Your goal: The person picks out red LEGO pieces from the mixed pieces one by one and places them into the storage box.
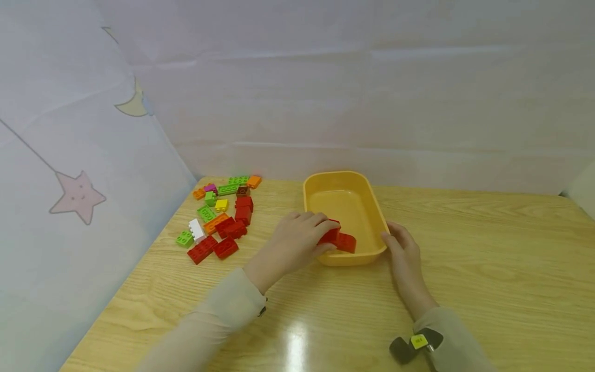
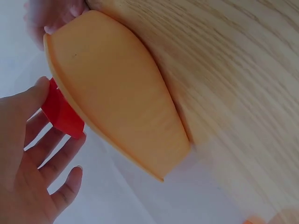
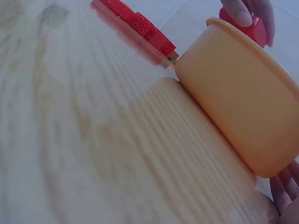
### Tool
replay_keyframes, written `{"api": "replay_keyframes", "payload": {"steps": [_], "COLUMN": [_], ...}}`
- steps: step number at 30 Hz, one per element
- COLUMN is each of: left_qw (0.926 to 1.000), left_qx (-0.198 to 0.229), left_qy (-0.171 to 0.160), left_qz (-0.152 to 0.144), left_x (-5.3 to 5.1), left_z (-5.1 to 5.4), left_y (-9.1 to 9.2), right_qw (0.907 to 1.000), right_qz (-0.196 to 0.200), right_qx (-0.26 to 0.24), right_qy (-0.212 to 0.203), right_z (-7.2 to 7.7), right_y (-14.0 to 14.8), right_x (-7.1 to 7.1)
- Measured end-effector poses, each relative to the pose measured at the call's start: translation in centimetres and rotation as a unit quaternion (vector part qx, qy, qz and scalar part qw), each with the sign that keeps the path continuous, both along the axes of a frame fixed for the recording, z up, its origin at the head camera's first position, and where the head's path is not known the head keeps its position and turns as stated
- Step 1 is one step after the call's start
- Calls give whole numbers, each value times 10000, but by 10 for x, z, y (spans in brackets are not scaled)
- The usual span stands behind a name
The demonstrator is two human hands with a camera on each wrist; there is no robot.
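Note:
My left hand (image 1: pixel 297 240) reaches over the near left rim of a yellow-orange plastic tub (image 1: pixel 344 206). Between its thumb and fingers it holds a red toy building block (image 1: pixel 331 234), also seen at the tub's rim in the left wrist view. Right beside that block, a second red block (image 1: pixel 346 243) with a rounded end shows within the tub; whether the two touch is unclear. On the near right side, my right hand (image 1: pixel 406 263) grips the tub's rim, thumb on top and fingers down the outside. Most of those fingers are hidden in the head view.
Left of the tub, several loose blocks lie scattered on the wooden table (image 1: pixel 465 248): red blocks (image 1: pixel 243 214), green ones (image 1: pixel 206 213), a white block (image 1: pixel 197 230), a yellow block (image 1: pixel 221 205) and orange ones (image 1: pixel 216 223). A pale cloth backdrop (image 1: pixel 348 103) stands behind the table.

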State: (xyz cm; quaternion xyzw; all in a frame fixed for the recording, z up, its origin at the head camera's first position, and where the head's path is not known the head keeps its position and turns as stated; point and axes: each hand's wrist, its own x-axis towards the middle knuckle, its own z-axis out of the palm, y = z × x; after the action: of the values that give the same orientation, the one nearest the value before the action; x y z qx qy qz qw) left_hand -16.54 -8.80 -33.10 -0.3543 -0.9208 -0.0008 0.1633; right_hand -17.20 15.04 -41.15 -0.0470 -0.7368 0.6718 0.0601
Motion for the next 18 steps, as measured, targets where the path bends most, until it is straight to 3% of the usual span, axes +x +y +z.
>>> {"api": "replay_keyframes", "payload": {"steps": [9,18], "left_qw": [9915,9864], "left_qx": [103,270], "left_qy": [-1140,-1426], "left_qz": [625,772], "left_x": [-8,-10], "left_z": [-2,-5], "left_y": [9,13], "right_qw": [10000,10000], "right_qz": [-47,-16], "right_qx": [-74,-60], "right_qy": [28,2], "right_z": [1,3], "right_y": [-1,-1], "right_x": [0,2]}}
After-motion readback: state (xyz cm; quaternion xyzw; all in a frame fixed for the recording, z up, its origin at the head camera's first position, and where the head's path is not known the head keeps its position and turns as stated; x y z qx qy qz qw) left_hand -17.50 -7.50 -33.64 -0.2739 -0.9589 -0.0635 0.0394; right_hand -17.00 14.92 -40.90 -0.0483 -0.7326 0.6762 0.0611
